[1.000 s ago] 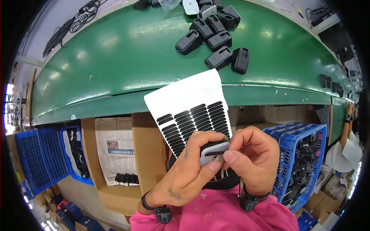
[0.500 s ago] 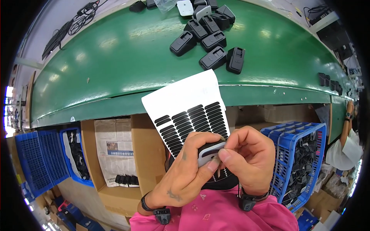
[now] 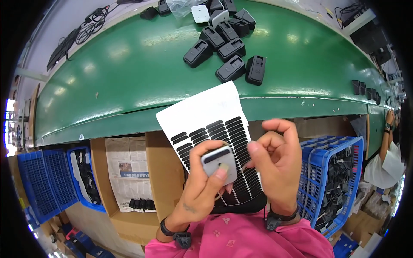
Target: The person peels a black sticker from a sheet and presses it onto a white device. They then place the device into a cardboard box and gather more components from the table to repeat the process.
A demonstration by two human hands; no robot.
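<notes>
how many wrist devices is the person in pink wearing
2: a black wrist device just below the left hand, and a second wrist device just below the right hand. Any under the pink clothing would be hidden.

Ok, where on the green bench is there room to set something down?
Mostly bare: the green bench left of the black device pile, and the stretch between that pile and the small black blocks near the right end. Crowded: the bench's middle, where the devices cluster beside a clear plastic bag.
</notes>
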